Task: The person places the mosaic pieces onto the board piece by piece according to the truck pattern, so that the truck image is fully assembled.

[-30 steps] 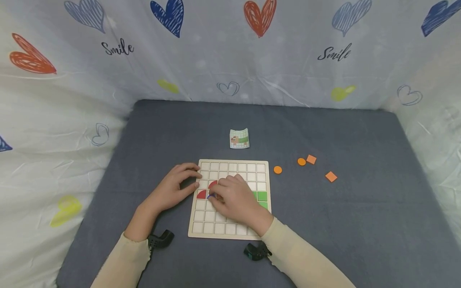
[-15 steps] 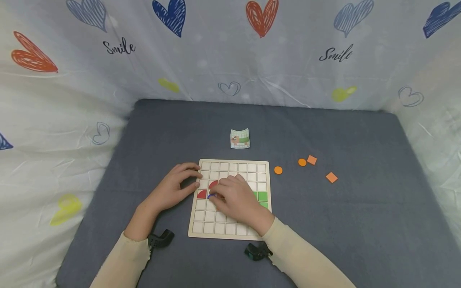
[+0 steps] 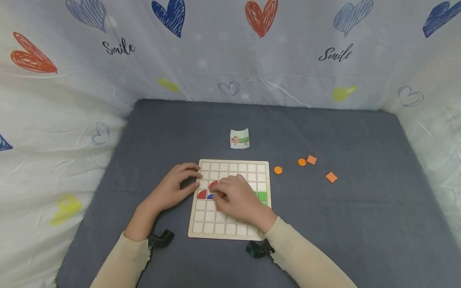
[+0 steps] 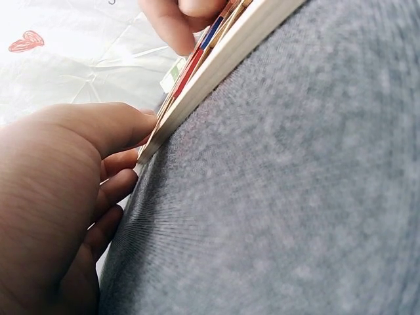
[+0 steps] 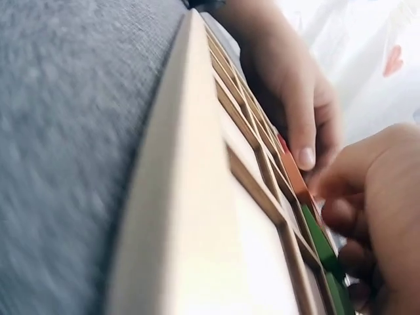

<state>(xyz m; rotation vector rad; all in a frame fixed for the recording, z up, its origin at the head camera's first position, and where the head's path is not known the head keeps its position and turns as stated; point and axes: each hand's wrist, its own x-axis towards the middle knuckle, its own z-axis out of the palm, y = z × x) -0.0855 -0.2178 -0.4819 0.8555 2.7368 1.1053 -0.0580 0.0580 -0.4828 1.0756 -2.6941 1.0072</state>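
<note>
A pale wooden grid board lies on the table in the head view. My left hand rests at its left edge, fingertips and thumb touching the rim; the left wrist view shows the thumb along that edge. Over the board's middle bends my right hand, thumb and index finger apart beside a blue piece lying in a cell. Red quarter-round pieces lie around it, and green squares sit at the right. An orange piece shows in the right wrist view. The right hand hides several cells.
A small picture card with a grid drawing lies beyond the board. To the right are orange discs and orange squares on the grey cloth. A white curtain with hearts hangs behind.
My right hand's fingers have shifted slightly right, so more of the blue piece shows in its cell. The left hand keeps its place at the board's edge.
</note>
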